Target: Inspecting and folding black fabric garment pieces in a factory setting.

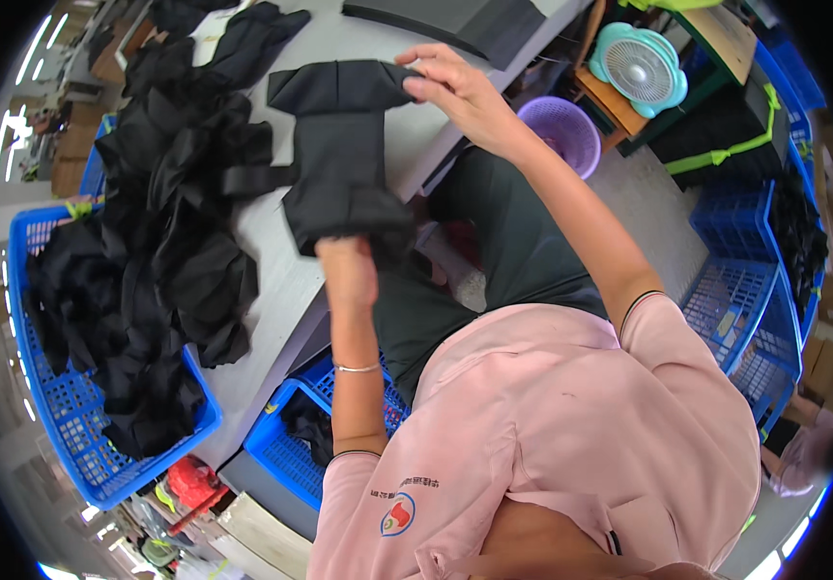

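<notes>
While folding: black fabric piece (344,155) on grey table (416,135), beside black garment pile (175,193). Left hand (347,271) gripping near edge; right hand (455,87) pinching far corner. Advisable: keep taut, align edges, smooth creases before pressing flat.

You're holding a black fabric piece (344,155), matte and folded, shaped like a T: a wide band across its far end, a narrower body running toward you. It's stretched over the grey tabletop's (416,145) near edge, a strap trailing left.
</notes>
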The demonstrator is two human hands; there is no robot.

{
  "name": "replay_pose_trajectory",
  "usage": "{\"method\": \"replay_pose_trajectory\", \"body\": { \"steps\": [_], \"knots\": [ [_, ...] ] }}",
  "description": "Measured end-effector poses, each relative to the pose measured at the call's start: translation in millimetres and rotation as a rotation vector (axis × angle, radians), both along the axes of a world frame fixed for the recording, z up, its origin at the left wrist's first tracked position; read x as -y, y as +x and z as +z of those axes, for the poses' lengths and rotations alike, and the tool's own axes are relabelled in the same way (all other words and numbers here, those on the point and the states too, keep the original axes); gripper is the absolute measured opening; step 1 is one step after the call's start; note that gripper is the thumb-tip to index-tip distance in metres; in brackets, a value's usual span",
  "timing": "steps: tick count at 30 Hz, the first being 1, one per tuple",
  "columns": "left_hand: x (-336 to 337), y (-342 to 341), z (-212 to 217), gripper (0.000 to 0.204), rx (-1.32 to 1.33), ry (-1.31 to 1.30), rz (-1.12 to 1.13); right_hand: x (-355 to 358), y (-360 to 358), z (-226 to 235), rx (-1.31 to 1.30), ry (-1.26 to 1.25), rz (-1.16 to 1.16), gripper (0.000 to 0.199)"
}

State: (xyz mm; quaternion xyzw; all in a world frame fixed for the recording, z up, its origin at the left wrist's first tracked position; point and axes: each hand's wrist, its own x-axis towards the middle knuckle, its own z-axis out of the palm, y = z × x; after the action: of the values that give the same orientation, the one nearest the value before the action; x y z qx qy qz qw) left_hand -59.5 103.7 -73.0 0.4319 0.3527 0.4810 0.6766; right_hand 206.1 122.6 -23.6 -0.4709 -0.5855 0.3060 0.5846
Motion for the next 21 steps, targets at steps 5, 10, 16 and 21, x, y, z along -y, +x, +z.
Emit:
{"method": "replay_pose_trajectory", "body": {
  "steps": [5,10,16,21],
  "knots": [
    [40,-15,32,0.029,-0.290,-0.020,0.199,-17,-37,-12,0.024,0.164,-0.397,0.037],
    [0,-35,44,0.041,-0.407,0.243,0.591,62,-75,-10,-0.298,-0.359,-0.210,0.028],
    [-35,-9,29,0.055,0.099,-0.139,0.039,49,-103,-12,-0.363,-0.411,-0.035,0.044],
    [-26,-15,1,0.068,0.784,-0.449,-0.272,38,-80,-24,-0.730,-0.556,0.065,0.028]
  ]
}}
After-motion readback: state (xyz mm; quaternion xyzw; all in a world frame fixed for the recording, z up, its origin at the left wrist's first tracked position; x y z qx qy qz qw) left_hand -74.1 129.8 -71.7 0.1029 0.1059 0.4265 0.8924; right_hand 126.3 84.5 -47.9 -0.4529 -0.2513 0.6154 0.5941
